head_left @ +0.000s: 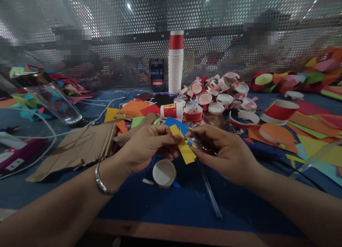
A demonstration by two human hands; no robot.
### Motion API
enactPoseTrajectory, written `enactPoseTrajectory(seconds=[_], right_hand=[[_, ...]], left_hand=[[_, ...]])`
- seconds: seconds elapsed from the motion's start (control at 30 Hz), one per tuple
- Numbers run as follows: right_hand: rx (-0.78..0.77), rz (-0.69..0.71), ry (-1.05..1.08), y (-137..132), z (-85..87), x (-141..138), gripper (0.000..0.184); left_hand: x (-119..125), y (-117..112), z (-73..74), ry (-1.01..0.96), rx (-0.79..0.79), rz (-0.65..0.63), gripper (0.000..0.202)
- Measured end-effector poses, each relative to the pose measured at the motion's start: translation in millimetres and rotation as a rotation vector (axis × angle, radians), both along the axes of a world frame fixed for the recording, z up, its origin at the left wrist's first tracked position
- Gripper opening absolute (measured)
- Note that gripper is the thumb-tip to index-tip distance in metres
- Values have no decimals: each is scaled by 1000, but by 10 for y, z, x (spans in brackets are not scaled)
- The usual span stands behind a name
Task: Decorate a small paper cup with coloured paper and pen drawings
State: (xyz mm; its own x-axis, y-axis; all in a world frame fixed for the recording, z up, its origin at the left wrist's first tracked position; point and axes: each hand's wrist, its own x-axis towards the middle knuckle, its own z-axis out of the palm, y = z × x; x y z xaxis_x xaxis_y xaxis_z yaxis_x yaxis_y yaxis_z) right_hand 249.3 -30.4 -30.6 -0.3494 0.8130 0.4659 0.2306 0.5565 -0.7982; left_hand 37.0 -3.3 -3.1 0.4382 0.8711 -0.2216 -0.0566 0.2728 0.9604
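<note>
Behind the blue tabletop (128, 208) rises a perforated grey screen (114, 58), bright lights (128, 6) showing near its top.

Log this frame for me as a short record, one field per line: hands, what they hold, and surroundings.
Left hand: pinches yellow paper; silver bracelet on the wrist
Right hand: grips a shiny metal tool, probably scissors, close against the paper
Below the hands: round white cup piece; slim clear rod, perhaps a pen
Left side: cardboard; tilted glass
Behind: tall cup stack; heap of cut cup pieces
</note>
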Motion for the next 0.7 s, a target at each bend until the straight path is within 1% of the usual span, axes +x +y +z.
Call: enactPoseTrajectory(seconds=[0.1, 0.17, 0.3, 0.4, 0.47, 0.57, 0.7], right_hand=[[-4, 12, -30, 3, -26, -1, 4], [-48, 2, 9, 17, -22, -9, 4], [-192, 26, 139, 38, 15, -42, 8], [-275, 18, 183, 46, 31, -66, 14], [-298, 7, 209, 50, 29, -76, 17], [-308, 0, 231, 53, 20, -83, 21], [-313, -4, 250, 55, 21, -88, 24]], left_hand=[[37, -36, -15, 29, -11, -11, 33], [52, -54, -27, 34, 1, 1, 34], [62, -67, -47, -8, 49, 44, 22], [70, -74, -56, -33, 43, 73, 11], [79, -86, -61, -33, 47, 71, 7], [91, -114, -66, -33, 77, 68, 8], [91, -140, -62, -93, 102, 69, 8]])
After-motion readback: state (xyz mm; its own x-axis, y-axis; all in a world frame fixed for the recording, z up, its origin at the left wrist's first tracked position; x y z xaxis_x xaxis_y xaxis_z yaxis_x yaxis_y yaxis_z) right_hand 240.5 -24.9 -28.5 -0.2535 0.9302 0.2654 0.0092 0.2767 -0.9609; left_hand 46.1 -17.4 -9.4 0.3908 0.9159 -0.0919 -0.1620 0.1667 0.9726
